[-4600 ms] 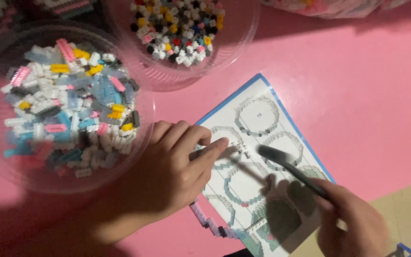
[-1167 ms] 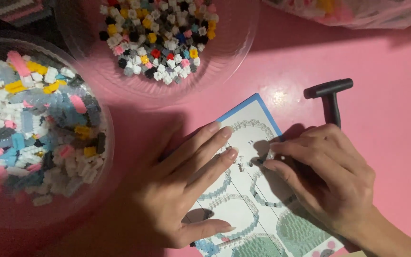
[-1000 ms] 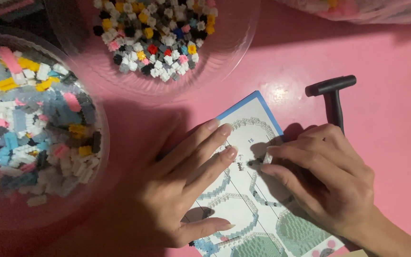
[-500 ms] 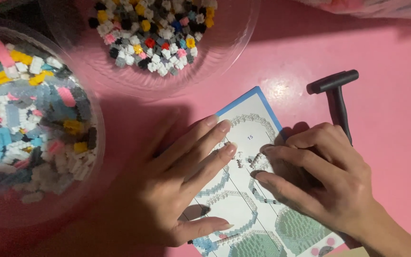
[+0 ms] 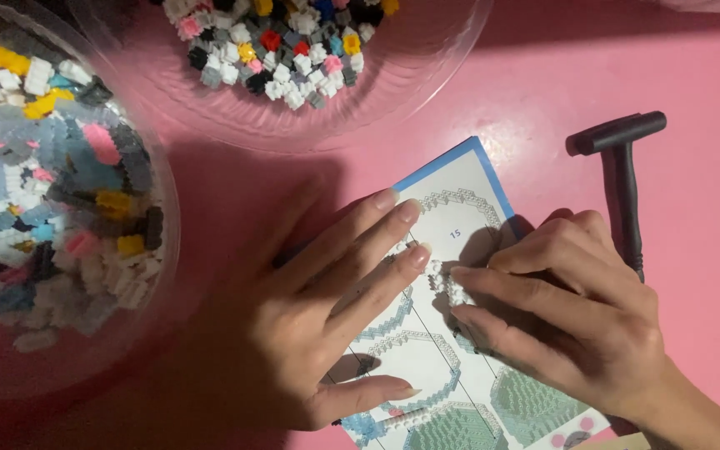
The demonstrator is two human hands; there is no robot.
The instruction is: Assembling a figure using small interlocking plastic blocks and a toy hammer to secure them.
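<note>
While hands press, black hammer (image 5: 620, 179) lies beside

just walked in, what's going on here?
A person works over an instruction sheet on a pink table. The left hand lies flat on the sheet; the right hand pinches a small white brick piece at its fingertips, right by the left fingertips. A black hammer lies beside the right hand, untouched. Two clear bowls of mixed small bricks sit above and to the left.
</note>
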